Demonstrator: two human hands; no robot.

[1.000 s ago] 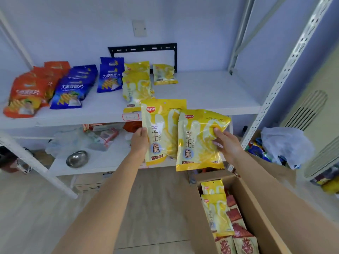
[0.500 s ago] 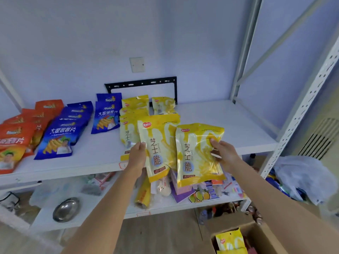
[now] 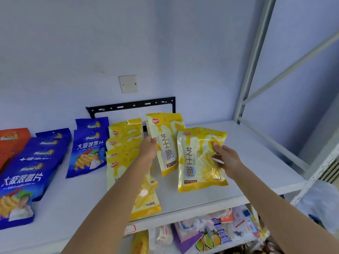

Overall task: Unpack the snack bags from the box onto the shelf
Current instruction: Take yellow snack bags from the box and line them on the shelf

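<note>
A white metal shelf (image 3: 256,162) spans the frame from left edge to right, backed by a pale blue wall (image 3: 91,43) carrying a black slotted bracket (image 3: 132,105) and a blank white switch plate (image 3: 128,83). Rows of glossy blue crisp bags (image 3: 27,173) fill the left of the frame, with orange bags (image 3: 11,142) at the far left edge and an overlapping row of yellow-and-white bags (image 3: 124,143) at centre. Both bare forearms reach up from the bottom of the frame. The left hand (image 3: 148,149) pinches the left edge of one yellow-and-white plastic snack bag (image 3: 166,143), held upright above the shelf at centre. The right hand (image 3: 228,159) grips a second yellow snack bag (image 3: 198,158) by its right edge, thumb on the front, fingers curled behind, just right of the first and overlapping it. A lower shelf (image 3: 211,233) at the bottom right holds mixed colourful packets.
</note>
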